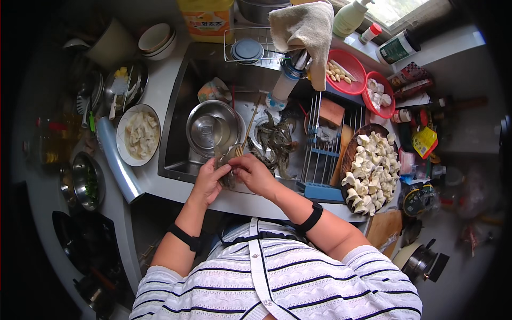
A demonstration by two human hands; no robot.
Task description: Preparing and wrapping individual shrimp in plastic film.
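Over the front edge of the stainless steel sink point(170, 136), my left hand point(210, 180) grips a raw grey shrimp point(228, 180). Close beside it on the right, my right hand point(254, 172) has its fingers bent at the shrimp, with a thin wooden stick point(252, 124) rising past them; whether the fingers hold the stick or the shrimp is unclear. A steel bowl point(206, 128) stands in the sink beyond my left hand. Several more raw shrimp point(278, 142) lie in a heap near the drain, right of the bowl.
A patterned bowl point(214, 90), a faucet with filter point(284, 82) and a metal drying rack point(316, 148) are at the sink. Folded dumplings cover a round board point(348, 164) at right. At left are a plate of food point(132, 160) and a roll of plastic film point(118, 160).
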